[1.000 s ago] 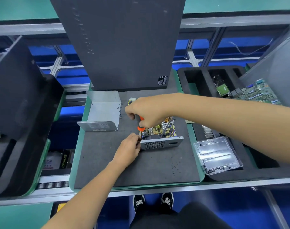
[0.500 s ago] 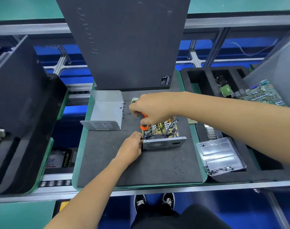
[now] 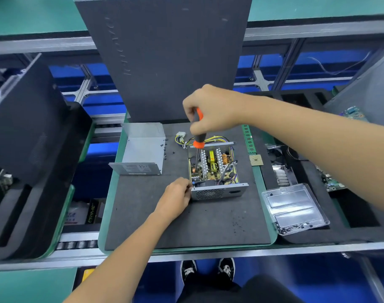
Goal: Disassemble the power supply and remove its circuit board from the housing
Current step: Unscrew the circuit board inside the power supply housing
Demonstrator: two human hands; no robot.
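Since 1 s ago right hand (image 3: 215, 110) has lifted, grip closed round orange-and-black screwdriver (image 3: 198, 136), tip on green circuit board (image 3: 213, 167) still inside open grey metal housing (image 3: 218, 192) on tabletop, left hand (image 3: 175, 199) pinching its corner; unscrewing step, next likely needs steady downward turning.

Top of black-and-orange screwdriver handle (image 3: 198, 130) buried in the right hand (image 3: 213, 110); shaft tip lost among parts on the green circuit board (image 3: 213, 169), contact point unreadable. Left hand (image 3: 175, 199) fingertips hidden against the near-left corner of the open grey metal power supply housing (image 3: 218, 192), grip not clear. Label print on the removed grey metal cover (image 3: 140, 154) too small to read. Small dark screws in the clear plastic blister tray (image 3: 293, 207) too tiny to count. Green motherboard (image 3: 354, 112) far right cut by edge and a grey panel. Both forearms run out of frame
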